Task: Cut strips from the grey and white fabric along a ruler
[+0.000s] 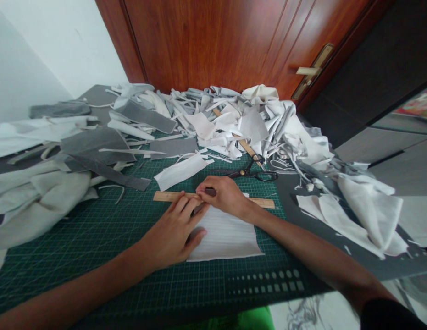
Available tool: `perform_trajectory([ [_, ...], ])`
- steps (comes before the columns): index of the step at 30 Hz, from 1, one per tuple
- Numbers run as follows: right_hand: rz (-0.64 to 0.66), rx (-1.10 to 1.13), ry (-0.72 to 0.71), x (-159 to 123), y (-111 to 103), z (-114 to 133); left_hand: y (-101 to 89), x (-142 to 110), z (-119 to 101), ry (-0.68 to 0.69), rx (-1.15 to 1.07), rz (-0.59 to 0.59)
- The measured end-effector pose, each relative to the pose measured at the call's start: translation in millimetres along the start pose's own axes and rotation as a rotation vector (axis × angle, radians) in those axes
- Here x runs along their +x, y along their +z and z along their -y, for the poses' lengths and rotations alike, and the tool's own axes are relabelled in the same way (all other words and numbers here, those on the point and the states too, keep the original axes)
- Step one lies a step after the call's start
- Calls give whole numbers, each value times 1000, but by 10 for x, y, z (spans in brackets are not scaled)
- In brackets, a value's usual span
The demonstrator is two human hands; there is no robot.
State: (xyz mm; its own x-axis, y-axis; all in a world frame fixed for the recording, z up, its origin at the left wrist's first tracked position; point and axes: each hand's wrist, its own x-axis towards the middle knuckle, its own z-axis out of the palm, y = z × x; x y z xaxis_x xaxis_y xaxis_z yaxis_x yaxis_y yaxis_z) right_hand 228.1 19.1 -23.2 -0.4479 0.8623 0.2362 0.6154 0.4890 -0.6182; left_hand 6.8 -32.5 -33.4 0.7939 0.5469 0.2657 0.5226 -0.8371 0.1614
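The fingers (185,205) of the left hand (174,233) are slightly spread and are pressed down on a wooden ruler (174,196), with no closed grasp shown. The fingers (208,182) of the right hand (223,197) are curled over the ruler's upper edge; whether it is pinched cannot be told, and a small dark item at the fingertips cannot be identified. The ruler is laid across the upper part of a piece of white fabric (223,238), which is placed flat on a green cutting mat (96,238). The step in hand is judged to be the positioning of the ruler on the fabric; any further move calls for the ruler to be kept flat and unshifted. Black-handled scissors (251,172) are placed just above the ruler, beside a white fabric strip (180,172). Grey felt pieces (96,144) are spread on the mat's far left side. A heap of white and grey offcuts (216,121) is piled behind them, against a wooden door (206,41).
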Motion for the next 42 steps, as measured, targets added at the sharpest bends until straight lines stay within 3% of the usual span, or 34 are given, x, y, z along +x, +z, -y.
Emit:
perform_trajectory([
  [42,42,-153,13,-133,-283,-65,-20,7,-7,8,34,24],
])
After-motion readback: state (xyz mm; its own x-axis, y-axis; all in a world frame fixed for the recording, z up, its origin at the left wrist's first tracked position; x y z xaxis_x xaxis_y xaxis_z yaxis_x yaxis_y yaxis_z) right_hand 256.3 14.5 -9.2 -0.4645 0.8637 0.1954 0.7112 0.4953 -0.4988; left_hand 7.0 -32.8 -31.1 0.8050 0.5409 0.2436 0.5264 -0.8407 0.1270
